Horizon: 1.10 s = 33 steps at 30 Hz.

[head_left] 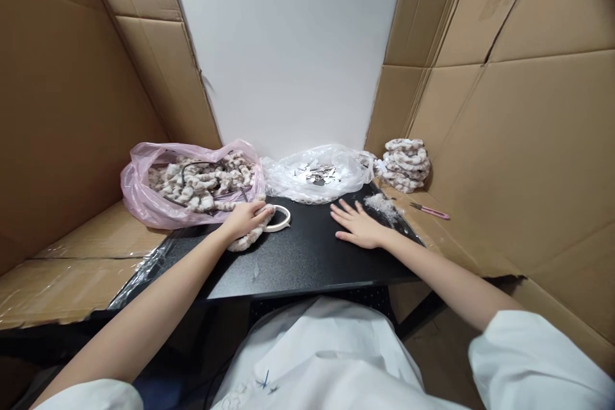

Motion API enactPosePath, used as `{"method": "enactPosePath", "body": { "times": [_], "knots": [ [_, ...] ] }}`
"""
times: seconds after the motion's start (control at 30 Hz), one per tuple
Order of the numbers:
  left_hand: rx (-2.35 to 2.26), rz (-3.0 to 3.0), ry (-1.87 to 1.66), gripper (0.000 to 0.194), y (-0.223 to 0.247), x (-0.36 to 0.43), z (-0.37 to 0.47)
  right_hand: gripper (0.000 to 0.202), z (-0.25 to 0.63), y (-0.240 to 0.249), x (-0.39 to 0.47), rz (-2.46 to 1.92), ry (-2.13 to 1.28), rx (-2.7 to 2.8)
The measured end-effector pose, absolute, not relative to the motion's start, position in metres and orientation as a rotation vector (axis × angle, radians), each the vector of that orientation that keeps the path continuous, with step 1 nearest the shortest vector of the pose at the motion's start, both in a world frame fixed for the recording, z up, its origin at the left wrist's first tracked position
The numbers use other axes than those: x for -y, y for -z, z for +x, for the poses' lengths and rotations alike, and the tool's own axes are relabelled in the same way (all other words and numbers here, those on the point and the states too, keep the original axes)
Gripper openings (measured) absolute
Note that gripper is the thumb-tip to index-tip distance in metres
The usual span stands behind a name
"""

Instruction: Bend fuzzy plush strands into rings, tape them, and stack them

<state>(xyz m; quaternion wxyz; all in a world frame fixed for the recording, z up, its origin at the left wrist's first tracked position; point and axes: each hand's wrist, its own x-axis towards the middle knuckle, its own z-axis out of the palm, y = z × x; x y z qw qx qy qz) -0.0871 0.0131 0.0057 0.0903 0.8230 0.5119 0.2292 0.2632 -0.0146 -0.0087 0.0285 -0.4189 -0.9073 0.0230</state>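
Note:
My left hand is closed over a fluffy white-and-brown plush strip, which curves out below the fingers onto the black table. Touching that strip on its right is a roll of cream tape, lying flat. My right hand lies palm down on the tabletop, fingers spread, with nothing in it. Just right of its fingertips is a small heap of pale fluff. Beyond the hands, a clear plastic bag holds many small silvery-white pieces.
A pink plastic bag full of fluffy strips and dark thin bands stands at the left. Stacked fluffy rings sit at the back right. Pink-handled thread snips lie on cardboard at the right. Tall cardboard walls enclose both sides.

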Motion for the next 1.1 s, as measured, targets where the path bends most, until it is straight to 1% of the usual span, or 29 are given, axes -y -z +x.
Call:
{"method": "enactPosePath", "body": {
  "times": [0.1,0.17,0.23,0.3,0.43,0.53,0.6,0.7,0.77,0.83,0.93,1.0,1.03,1.1],
  "knots": [
    [-1.524,2.435,-0.711,0.04,-0.005,-0.014,-0.087,0.066,0.293,0.009,0.012,-1.521,0.187,2.683],
    [-1.519,2.431,-0.757,0.04,-0.006,-0.015,-0.089,0.065,0.297,0.006,0.015,-1.599,0.246,2.612],
    [-1.51,2.425,-0.821,0.04,-0.007,-0.016,-0.09,0.065,0.286,0.001,0.022,-1.595,0.217,2.562],
    [-1.498,2.407,-0.905,0.039,-0.009,-0.016,-0.092,0.066,0.264,-0.003,0.032,-1.485,0.113,2.577],
    [-1.403,2.213,-1.123,0.039,-0.016,-0.014,-0.092,0.069,0.214,-0.006,0.048,-1.061,-0.144,2.716],
    [-1.246,1.939,-1.199,0.041,-0.028,-0.008,-0.083,0.069,0.188,-0.01,0.043,-0.885,-0.219,2.596],
    [-1.144,1.861,-1.163,0.041,-0.04,-0.002,-0.071,0.061,0.176,-0.015,0.032,-0.82,-0.288,2.393],
    [-0.996,1.941,-1.026,0.04,-0.055,0.005,-0.047,0.042,0.164,-0.022,0.014,-0.705,-0.487,2.055],
    [-0.919,2.004,-0.905,0.039,-0.057,0.007,-0.03,0.03,0.16,-0.021,0.006,-0.661,-0.631,1.91],
    [-0.838,1.996,-0.851,0.039,-0.051,0.006,-0.017,0.024,0.162,-0.016,0.001,-0.669,-0.726,1.835],
    [-0.697,1.804,-0.953,0.043,-0.03,0.002,-0.004,0.031,0.171,-0.005,-0.006,-0.737,-0.812,1.712],
    [-0.672,1.658,-1.058,0.037,-0.017,0.0,-0.001,0.039,0.178,0.0,-0.012,-0.802,-0.883,1.58],
    [-0.679,1.598,-1.11,0.037,-0.012,0.0,0.0,0.043,0.181,0.002,-0.015,-0.833,-0.916,1.519],
    [-0.704,1.509,-1.199,0.054,-0.005,0.0,-0.001,0.047,0.185,0.003,-0.023,-0.883,-0.944,1.446]
  ]
}}
